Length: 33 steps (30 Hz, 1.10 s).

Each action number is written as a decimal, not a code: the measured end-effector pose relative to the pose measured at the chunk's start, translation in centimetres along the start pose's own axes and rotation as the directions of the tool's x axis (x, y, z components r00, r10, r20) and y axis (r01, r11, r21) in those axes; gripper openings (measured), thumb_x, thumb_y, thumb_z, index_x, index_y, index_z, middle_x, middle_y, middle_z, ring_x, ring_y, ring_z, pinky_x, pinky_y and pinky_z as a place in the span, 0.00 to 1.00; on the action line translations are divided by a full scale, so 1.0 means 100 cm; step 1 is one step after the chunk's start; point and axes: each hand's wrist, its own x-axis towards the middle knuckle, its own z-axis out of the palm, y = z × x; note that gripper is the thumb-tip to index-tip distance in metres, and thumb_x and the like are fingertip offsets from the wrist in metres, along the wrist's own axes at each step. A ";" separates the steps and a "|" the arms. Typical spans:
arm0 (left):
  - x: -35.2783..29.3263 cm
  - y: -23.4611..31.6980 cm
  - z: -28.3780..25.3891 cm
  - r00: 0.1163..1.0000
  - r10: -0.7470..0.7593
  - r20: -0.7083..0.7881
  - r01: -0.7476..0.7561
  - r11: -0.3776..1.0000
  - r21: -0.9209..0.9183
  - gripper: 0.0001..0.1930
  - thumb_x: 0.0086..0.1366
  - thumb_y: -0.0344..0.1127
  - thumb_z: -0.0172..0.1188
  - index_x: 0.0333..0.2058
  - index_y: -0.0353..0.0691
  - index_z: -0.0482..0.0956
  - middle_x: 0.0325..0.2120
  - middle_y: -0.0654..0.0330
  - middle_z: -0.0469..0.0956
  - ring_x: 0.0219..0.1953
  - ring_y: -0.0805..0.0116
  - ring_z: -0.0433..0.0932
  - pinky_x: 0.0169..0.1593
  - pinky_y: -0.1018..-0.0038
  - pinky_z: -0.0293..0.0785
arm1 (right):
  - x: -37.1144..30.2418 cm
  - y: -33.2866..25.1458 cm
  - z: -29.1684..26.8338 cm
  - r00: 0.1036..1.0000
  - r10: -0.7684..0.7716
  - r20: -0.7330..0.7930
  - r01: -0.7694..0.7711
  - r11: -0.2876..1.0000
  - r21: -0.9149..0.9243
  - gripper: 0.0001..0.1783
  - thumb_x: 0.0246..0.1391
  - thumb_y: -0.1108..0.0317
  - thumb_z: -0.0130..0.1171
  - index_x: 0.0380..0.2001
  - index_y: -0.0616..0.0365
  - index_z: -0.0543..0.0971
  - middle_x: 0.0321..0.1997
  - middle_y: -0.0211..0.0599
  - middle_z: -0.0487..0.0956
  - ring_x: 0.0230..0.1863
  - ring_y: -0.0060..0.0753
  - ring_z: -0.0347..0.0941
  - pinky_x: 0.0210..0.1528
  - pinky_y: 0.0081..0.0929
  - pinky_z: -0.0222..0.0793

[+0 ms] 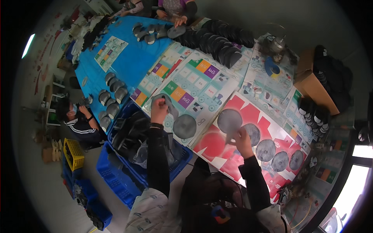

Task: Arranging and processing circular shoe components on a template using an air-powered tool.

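Observation:
My left hand [158,112] is closed on a dark grey curved piece [171,105], raised above the printed sheets. Just to its right, a flat grey disc [184,126] lies on the sheet. My right hand [242,143] has its fingers pinched together over a red-stained board [211,145]. Its fingertips are by the lower edge of a grey disc [229,120]; blur hides what they hold. Beside that hand lies another grey disc [251,134], and several more, such as this round disc [265,150], run in a row to the right.
A blue crate [182,161] of dark pieces stands left of my legs. Grey cupped pieces [113,110] sit on the blue table cover [132,62]. Stacked black pieces [217,46] line the far side. Across the table another person's hand [179,21] touches a disc; someone sits at left [83,126].

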 end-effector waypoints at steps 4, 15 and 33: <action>0.065 0.063 0.068 0.995 -0.036 0.094 0.063 0.948 -0.312 0.13 0.65 0.28 0.56 0.48 0.40 0.73 0.37 0.62 0.79 0.35 0.73 0.78 0.36 0.73 0.77 | 0.083 -0.016 0.046 0.989 -0.116 -0.094 0.119 0.993 0.022 0.05 0.65 0.69 0.52 0.41 0.57 0.69 0.39 0.33 0.71 0.44 0.29 0.75 0.42 0.33 0.83; 0.230 -0.121 0.061 0.971 0.017 -0.237 0.020 0.988 0.150 0.12 0.57 0.28 0.62 0.40 0.40 0.73 0.33 0.54 0.80 0.35 0.55 0.81 0.35 0.62 0.79 | 0.179 0.075 0.148 0.847 -0.096 -0.523 -0.048 0.966 -0.254 0.08 0.56 0.76 0.57 0.38 0.63 0.72 0.42 0.40 0.76 0.33 0.31 0.80 0.34 0.34 0.81; 0.194 -0.101 0.091 0.963 0.206 -0.176 -0.086 0.847 0.525 0.18 0.67 0.34 0.55 0.53 0.31 0.75 0.37 0.45 0.82 0.42 0.43 0.80 0.48 0.58 0.75 | 0.158 0.095 0.118 0.785 -0.515 -0.343 0.082 0.636 -0.768 0.10 0.55 0.68 0.64 0.42 0.51 0.82 0.45 0.36 0.77 0.36 0.42 0.79 0.36 0.36 0.76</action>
